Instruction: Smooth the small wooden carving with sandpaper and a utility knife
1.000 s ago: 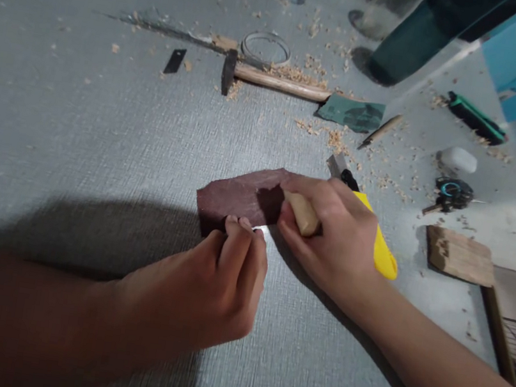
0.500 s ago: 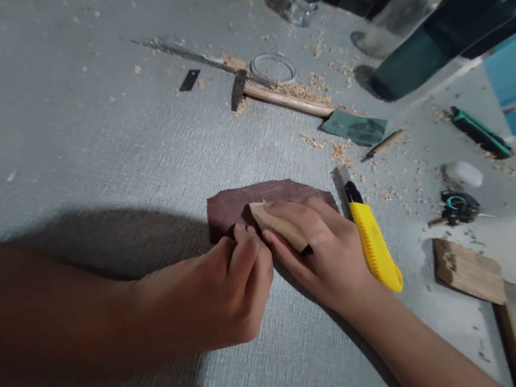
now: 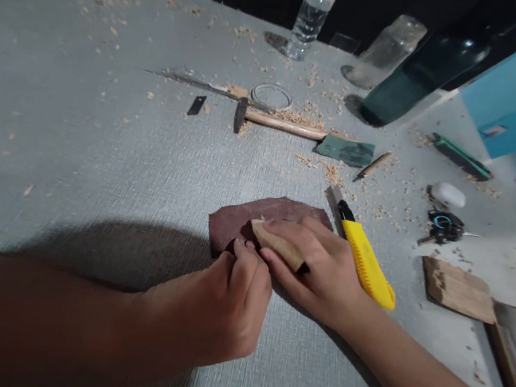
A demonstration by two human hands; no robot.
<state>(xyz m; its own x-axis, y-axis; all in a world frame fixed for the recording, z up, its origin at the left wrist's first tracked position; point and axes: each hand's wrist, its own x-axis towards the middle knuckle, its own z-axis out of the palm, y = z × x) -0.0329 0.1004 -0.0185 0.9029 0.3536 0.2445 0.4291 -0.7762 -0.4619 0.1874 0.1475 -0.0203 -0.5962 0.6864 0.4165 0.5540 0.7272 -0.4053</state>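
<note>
Wood piece (image 3: 281, 247) held to brown sheet (image 3: 235, 219), mid-table; looks like a rubbing step.
Right hand (image 3: 320, 261) wraps the wood, left of the yellow cutter (image 3: 368, 265). Left hand (image 3: 234, 303), fingers bunched, at sheet's near edge; pinching or only pressing, cannot tell. Any further stroke would call for a pinned sheet. Far side: clear bottle (image 3: 307, 26), red on its label, no writing legible.

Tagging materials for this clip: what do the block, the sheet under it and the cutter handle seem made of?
Block: probably bare wood, by its pale tan, matte surface.
Sheet: perhaps sandpaper: thin, dull reddish-brown; grit isn't discernible.
Cutter handle: likely plastic, evenly bright yellow, ribbed edge.
</note>
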